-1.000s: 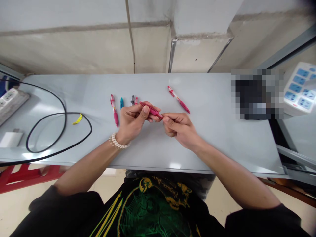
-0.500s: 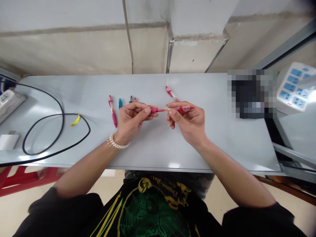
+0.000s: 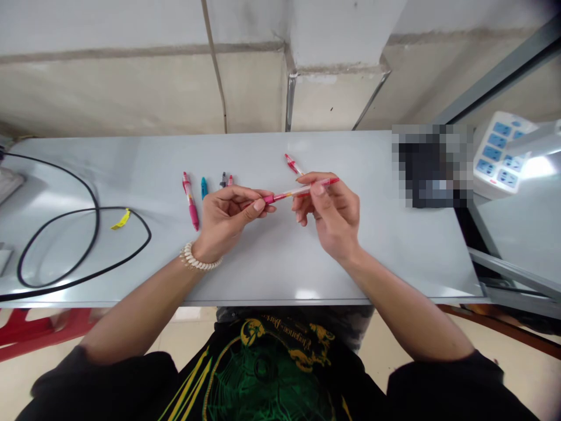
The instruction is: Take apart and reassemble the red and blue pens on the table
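Basically, head view: pen (image 3: 301, 190) is in front of me over the surface (image 3: 263, 269), left hand (image 3: 221, 225) pinching its pink end, right hand (image 3: 339, 216) its red end. Should be light, stiff, slick mid-barrel; best held at the pink end. Long axis near crosswise, pink end left, red end right and slightly away.

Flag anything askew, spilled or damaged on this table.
No spill or damage visible. Mildly odd: the cable sprawls in a loose loop at left, and one red pen lies slanted behind the right hand, apart from the pens near the left hand. The dark thing is pixelated; can't tell.
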Demonstrator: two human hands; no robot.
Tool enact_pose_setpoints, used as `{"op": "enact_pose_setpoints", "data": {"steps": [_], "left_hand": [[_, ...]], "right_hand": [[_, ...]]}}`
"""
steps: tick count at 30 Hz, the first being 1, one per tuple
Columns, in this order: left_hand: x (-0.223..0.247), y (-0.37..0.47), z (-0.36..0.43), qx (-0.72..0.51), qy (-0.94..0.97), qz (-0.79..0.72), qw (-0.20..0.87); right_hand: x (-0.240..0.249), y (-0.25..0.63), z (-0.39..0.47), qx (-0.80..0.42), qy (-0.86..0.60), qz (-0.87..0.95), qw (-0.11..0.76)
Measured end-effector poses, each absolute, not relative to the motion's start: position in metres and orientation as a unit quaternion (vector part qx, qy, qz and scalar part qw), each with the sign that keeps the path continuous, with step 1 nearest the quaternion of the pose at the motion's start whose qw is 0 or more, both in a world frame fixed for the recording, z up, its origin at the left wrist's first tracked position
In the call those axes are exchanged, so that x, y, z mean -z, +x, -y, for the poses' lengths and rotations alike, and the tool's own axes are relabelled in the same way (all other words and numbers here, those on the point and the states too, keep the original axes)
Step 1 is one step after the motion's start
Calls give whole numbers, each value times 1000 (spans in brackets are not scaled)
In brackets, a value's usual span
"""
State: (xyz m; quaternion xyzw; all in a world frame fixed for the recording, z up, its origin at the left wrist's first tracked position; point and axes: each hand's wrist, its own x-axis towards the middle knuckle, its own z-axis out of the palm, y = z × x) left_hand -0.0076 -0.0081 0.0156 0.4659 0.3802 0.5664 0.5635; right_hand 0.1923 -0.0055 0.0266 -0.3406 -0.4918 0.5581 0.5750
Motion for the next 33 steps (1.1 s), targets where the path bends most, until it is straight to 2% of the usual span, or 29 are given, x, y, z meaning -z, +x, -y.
{"op": "enact_pose_setpoints", "data": {"steps": [21,33], "left_hand": [[-8,-10,7,-564,479,-402,540],[-10,-8,6,-563,466,-409,547]], "right_hand": [[-29,199,-4,-715,-290,409,487],[-32,198,-3,-738,-272,399,471]]}}
